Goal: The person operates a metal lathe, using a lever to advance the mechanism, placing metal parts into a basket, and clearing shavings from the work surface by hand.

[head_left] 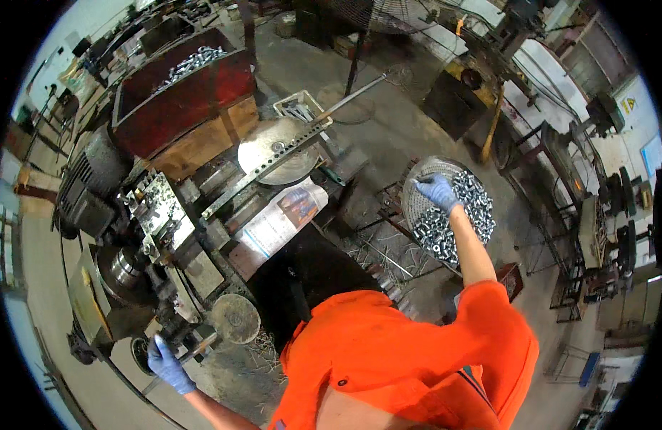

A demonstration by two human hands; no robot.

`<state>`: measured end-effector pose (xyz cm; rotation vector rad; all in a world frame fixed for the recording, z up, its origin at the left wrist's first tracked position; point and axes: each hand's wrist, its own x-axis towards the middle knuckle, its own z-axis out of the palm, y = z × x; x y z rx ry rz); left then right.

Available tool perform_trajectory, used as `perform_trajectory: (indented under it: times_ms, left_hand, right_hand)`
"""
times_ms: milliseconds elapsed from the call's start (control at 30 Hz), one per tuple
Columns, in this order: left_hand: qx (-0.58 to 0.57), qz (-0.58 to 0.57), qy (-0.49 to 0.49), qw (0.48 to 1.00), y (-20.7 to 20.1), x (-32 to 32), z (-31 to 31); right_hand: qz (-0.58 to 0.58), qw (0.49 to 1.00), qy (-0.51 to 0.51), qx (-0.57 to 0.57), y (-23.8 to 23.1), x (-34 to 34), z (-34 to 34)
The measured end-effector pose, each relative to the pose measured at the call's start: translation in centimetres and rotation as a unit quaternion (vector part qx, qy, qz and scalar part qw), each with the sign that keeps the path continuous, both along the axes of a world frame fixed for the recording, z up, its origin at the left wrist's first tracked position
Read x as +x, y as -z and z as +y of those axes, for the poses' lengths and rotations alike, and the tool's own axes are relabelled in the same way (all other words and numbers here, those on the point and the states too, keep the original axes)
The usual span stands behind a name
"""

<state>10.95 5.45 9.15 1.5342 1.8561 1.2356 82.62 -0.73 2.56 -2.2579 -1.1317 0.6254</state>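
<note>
My right hand (pixel 437 192), in a blue-grey glove, is above the left part of a round perforated metal tray (pixel 417 204). Its fingers are pinched together at the tips; whatever they hold is too small to make out. Many short shiny metal sleeves (pixel 463 222) are heaped in the tray, just beside that hand. At the lower left, my gloved left hand (pixel 167 364) is by the black handwheel (pixel 139 355) of a small lathe. Its fingers look curled together, and what they grip is hidden. Nearby, the lathe's round chuck (pixel 126 266) has a bright metal face.
A red bin (pixel 180 100) of metal parts stands at the back left. Across the machine bed lie a perforated bar (pixel 263 170), a round metal disc (pixel 255 150) and a printed sheet (pixel 273 226). A round plate (pixel 235 319) sits near the lathe. Metal scraps litter the floor.
</note>
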Motion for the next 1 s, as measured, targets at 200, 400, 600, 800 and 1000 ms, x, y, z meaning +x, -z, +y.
perform_trajectory:
  times_ms: [200, 400, 600, 800, 1000]
  left_hand:
    - [-0.014, -0.067, 0.119, 0.991, -5.7, 11.2, 3.0]
    - [-0.04, -0.06, 0.325, 0.943, -7.8, 19.4, 3.8]
    - [-0.073, -0.141, 0.309, 0.938, -5.9, 17.8, 2.9]
    - [-0.08, -0.123, 0.299, 0.943, -6.7, 15.5, 3.1]
    - [-0.095, -0.161, 0.303, 0.935, -6.1, 13.0, 3.4]
  right_hand:
    - [-0.091, 0.912, -0.32, 0.239, -12.3, -20.6, 4.9]
    - [-0.047, 0.753, -0.548, 0.363, -15.7, -32.4, 8.1]
    - [-0.061, 0.728, -0.604, 0.318, -16.6, -36.1, 8.5]
    - [-0.098, 0.708, -0.622, 0.318, -17.4, -37.9, 10.1]
    - [-0.105, 0.643, -0.677, 0.343, -18.7, -40.2, 11.8]
